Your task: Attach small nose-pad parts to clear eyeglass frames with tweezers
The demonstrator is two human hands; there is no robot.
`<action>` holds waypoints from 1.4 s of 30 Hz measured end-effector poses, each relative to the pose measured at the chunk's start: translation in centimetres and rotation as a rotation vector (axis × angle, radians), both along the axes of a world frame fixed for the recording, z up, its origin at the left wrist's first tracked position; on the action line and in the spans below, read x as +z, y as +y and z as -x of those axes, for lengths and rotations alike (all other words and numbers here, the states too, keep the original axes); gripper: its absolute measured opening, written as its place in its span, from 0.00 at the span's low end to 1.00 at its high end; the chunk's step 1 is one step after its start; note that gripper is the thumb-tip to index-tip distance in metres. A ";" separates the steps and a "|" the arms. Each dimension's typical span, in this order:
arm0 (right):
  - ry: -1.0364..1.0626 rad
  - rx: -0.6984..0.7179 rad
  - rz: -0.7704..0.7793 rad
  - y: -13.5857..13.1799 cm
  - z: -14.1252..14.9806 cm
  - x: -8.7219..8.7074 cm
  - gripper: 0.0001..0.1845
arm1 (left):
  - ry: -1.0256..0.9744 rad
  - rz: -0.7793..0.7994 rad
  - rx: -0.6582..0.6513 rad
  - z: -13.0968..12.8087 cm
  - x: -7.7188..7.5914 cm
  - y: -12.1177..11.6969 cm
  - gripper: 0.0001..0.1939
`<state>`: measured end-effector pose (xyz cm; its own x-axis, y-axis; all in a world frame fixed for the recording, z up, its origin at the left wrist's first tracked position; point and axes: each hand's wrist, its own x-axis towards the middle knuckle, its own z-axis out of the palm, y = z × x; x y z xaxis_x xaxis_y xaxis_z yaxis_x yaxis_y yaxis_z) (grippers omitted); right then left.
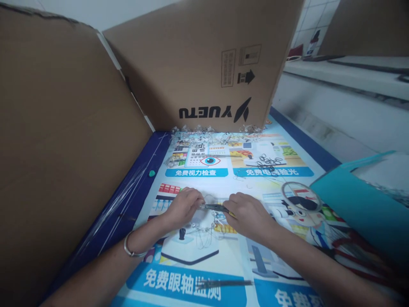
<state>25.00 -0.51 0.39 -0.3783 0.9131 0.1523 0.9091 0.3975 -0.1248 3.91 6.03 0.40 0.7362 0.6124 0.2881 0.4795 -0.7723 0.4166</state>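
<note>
My left hand [184,208] is closed in a pinch on a small clear bead with thin wire, just at the pliers' tip. My right hand [248,214] grips a pair of pliers [214,207] with dark jaws and yellow handles, pointed left toward the left fingertips. Below and between the hands, a strand of clear beads and thin wire loops [204,232] lies on the printed sheet. Whether the jaws are clamped on the wire is too small to tell.
Cardboard panels [191,64] wall off the back and left. Clear beaded pieces [198,135] lie along the back panel. Dark wire loops [270,160], a bundle of straight wires [225,283], a round clear ring [301,196] and a teal box [361,192] surround the hands.
</note>
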 end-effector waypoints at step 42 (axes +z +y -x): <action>-0.009 0.002 -0.084 -0.2 -0.3 0.8 0.09 | -0.256 -0.009 -0.234 0.8 -0.7 1.1 0.04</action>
